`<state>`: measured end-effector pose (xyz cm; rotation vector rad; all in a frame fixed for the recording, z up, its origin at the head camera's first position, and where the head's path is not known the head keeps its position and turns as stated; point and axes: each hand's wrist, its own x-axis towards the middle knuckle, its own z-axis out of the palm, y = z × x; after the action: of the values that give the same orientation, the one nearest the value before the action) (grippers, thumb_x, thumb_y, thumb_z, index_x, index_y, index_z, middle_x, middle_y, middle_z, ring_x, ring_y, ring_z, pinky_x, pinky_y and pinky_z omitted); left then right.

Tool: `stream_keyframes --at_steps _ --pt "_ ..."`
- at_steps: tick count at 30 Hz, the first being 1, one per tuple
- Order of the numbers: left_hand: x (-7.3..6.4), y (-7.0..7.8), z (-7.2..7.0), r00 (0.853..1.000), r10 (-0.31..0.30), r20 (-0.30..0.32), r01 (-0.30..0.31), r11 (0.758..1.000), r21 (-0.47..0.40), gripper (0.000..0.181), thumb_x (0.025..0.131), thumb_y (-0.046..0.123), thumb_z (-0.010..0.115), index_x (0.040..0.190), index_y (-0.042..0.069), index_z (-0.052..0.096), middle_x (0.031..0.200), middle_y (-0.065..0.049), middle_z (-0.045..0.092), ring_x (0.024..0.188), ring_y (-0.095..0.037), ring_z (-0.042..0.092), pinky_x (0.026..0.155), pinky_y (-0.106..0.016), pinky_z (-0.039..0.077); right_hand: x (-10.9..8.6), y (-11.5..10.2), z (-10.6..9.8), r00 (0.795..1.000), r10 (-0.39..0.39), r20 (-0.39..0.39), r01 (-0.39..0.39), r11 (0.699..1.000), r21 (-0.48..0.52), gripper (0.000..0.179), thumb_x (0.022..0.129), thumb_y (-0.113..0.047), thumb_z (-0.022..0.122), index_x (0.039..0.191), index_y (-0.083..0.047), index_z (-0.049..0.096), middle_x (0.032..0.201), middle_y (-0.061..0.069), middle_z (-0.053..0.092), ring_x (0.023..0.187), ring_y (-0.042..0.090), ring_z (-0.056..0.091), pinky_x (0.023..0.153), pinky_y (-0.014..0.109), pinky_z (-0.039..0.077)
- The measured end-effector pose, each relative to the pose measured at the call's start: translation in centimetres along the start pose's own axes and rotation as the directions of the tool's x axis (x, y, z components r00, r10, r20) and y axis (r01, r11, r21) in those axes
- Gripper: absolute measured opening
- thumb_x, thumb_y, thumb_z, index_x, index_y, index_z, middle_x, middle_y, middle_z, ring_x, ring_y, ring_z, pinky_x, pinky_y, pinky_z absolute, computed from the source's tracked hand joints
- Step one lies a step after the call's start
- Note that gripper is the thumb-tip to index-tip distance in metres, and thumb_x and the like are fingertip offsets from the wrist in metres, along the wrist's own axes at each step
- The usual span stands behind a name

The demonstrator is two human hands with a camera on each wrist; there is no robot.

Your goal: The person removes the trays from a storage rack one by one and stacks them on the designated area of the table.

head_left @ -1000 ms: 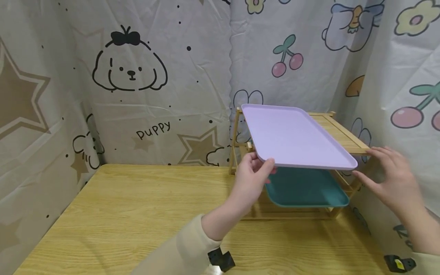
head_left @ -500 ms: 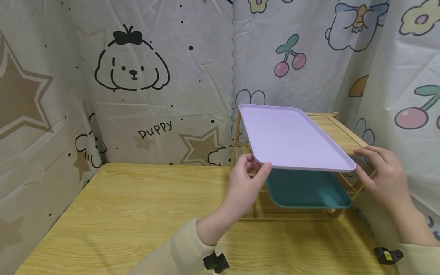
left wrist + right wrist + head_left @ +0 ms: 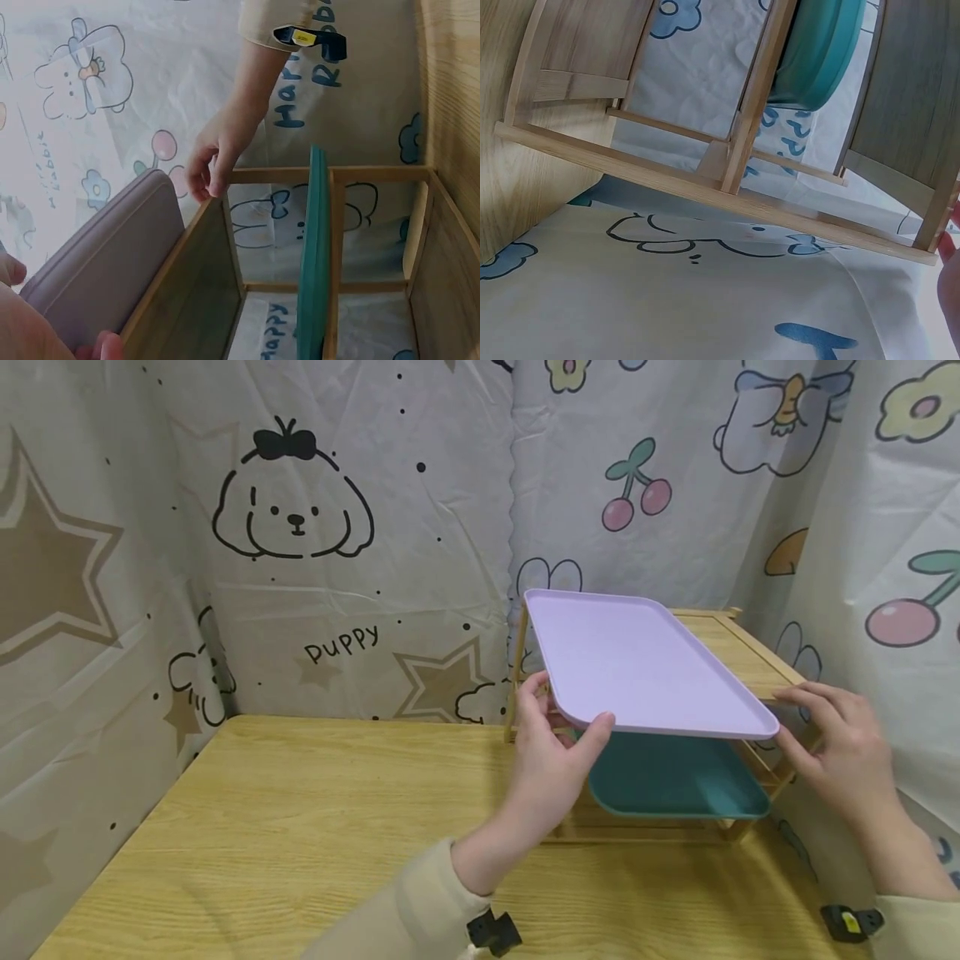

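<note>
Head view: above the wooden rack [image 3: 735,653], your left hand [image 3: 546,764] pinches the purple tray [image 3: 645,664], likely light, stiff and slippery, so hold its rim, while your right hand [image 3: 851,752] grips the rack.

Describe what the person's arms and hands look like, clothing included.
The left hand and right hand wear no gloves. Both sleeves are pale cream. A small, blocky black device sits at each sleeve end; the right one shows a yellow patch.
</note>
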<state>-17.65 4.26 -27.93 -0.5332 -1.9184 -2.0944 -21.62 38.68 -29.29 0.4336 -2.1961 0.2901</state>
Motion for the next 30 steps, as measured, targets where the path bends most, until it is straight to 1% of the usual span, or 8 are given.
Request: stream_keyframes --at_steps 6,11,15,17,20,23,26,30 --pt "0.1 -0.2 0.7 0.999 0.006 -0.049 -0.008 0.999 -0.037 0.071 0.086 0.029 0.066 0.140 0.016 0.023 0.114 -0.003 0.051 0.094 -0.013 0.050 0.071 -0.023 0.046 -0.2 -0.1 0.2 1.000 -0.002 -0.015 0.002 1.000 -0.003 0.076 0.087 -0.069 0.034 0.118 -0.003 0.057 0.124 0.025 0.050 0.113 0.041 0.040 0.108 0.044 0.029" --pt "-0.1 0.1 0.8 0.997 0.012 -0.074 -0.022 0.992 -0.124 0.067 0.086 0.019 0.065 0.139 0.015 0.025 0.114 -0.005 0.051 0.093 -0.013 0.053 0.074 -0.026 0.048 -0.2 -0.2 0.4 1.000 0.005 -0.011 -0.005 1.000 -0.014 0.078 0.086 -0.071 0.032 0.119 -0.004 0.056 0.124 0.024 0.048 0.114 0.041 0.038 0.109 0.047 0.028" --pt "-0.1 0.6 0.4 0.996 -0.003 -0.085 -0.014 0.978 -0.207 0.067 0.087 0.013 0.063 0.140 0.014 0.024 0.115 -0.009 0.049 0.096 -0.015 0.057 0.080 -0.027 0.051 -0.1 -0.1 0.4 1.000 0.013 -0.002 -0.013 1.000 -0.012 0.076 0.087 -0.070 0.033 0.120 -0.005 0.055 0.126 0.023 0.047 0.115 0.040 0.038 0.109 0.047 0.028" --pt "-0.1 0.9 0.0 0.996 -0.024 -0.090 0.002 0.972 -0.234 0.066 0.087 0.011 0.061 0.141 0.014 0.023 0.117 -0.010 0.049 0.100 -0.016 0.057 0.084 -0.028 0.051 -0.1 -0.1 0.4 1.000 0.012 -0.003 -0.012 1.000 -0.003 0.072 0.088 -0.067 0.037 0.120 -0.005 0.056 0.126 0.022 0.048 0.116 0.040 0.038 0.110 0.045 0.027" --pt "0.0 1.0 -0.5 0.993 -0.050 -0.102 0.022 0.965 -0.260 0.064 0.090 0.011 0.057 0.143 0.013 0.020 0.122 -0.012 0.047 0.104 -0.018 0.057 0.089 -0.032 0.051 -0.1 0.0 0.4 1.000 0.002 -0.013 -0.002 1.000 0.008 0.069 0.089 -0.064 0.042 0.120 -0.005 0.056 0.125 0.022 0.049 0.116 0.040 0.039 0.110 0.042 0.027" --pt "0.2 1.0 -1.0 0.989 -0.055 -0.141 0.016 0.964 -0.266 0.061 0.092 0.013 0.055 0.142 0.010 0.020 0.125 -0.014 0.046 0.102 -0.019 0.057 0.087 -0.037 0.051 -0.1 0.0 0.5 1.000 -0.007 -0.022 0.007 1.000 0.010 0.069 0.089 -0.064 0.044 0.120 -0.003 0.057 0.125 0.022 0.050 0.115 0.041 0.039 0.109 0.039 0.027" --pt "0.4 1.0 -1.4 0.984 -0.056 -0.169 0.006 0.959 -0.282 0.064 0.091 0.015 0.059 0.142 0.009 0.021 0.126 -0.014 0.047 0.101 -0.020 0.058 0.086 -0.036 0.052 -0.1 0.1 0.6 1.000 -0.005 -0.025 0.005 1.000 0.003 0.070 0.088 -0.065 0.043 0.120 -0.003 0.056 0.125 0.022 0.050 0.115 0.041 0.039 0.109 0.040 0.027" --pt "0.6 1.0 -1.7 0.982 -0.080 -0.170 0.027 0.956 -0.294 0.074 0.086 0.015 0.068 0.143 0.010 0.021 0.127 -0.012 0.046 0.105 -0.021 0.057 0.087 -0.029 0.051 -0.1 0.0 0.6 1.000 -0.001 -0.025 0.001 1.000 -0.004 0.071 0.089 -0.065 0.042 0.120 -0.003 0.056 0.125 0.022 0.049 0.115 0.040 0.039 0.108 0.040 0.027"
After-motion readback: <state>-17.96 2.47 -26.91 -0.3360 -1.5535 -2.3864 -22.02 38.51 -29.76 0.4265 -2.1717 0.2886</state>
